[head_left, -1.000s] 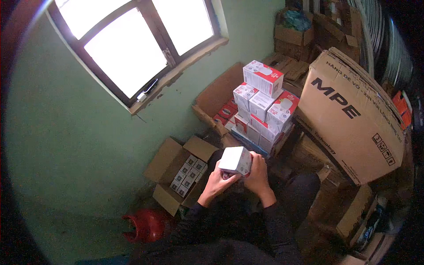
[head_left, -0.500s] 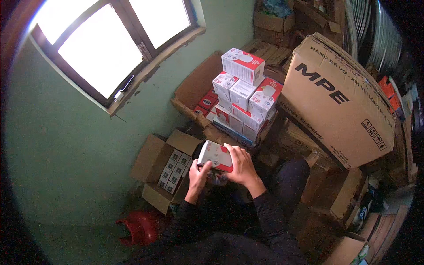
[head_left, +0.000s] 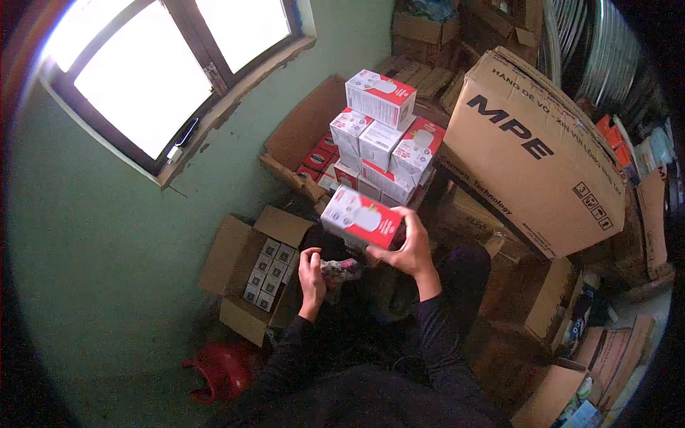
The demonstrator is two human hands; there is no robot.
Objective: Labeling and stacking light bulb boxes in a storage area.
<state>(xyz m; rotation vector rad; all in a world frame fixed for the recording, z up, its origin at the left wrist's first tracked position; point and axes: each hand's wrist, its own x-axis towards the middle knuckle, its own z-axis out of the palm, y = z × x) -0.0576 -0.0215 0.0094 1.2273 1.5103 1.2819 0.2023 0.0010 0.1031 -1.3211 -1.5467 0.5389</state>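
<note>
Holding up the box (head_left: 360,217), white and red, by its right end in the right hand (head_left: 414,250), with fingers gripping over the far edge and thumb along the near one. Tilted, and seen against the lower front of the stack (head_left: 385,153) of like boxes. With the left hand (head_left: 312,278), off the box and below its left end: fingers curled, tips close together, beside a mottled bundle (head_left: 339,269); cannot tell whether pinching it or merely near it.

By the look of it, at the step of handling a single box one-handed, not yet set down. For the next move, would call for a firm right grip, a levelling of the base and, if bound for the stack, care not to knock the loosely placed top box (head_left: 380,94).

Hard to make out: the underside of the box, in shadow, and the space beneath both hands, lost in dark. Hidden behind the box: part of the stack's lower front. Washed out to white: the window (head_left: 143,78). Cut off at the lower edge, toward the right: an open carton (head_left: 549,399).
</note>
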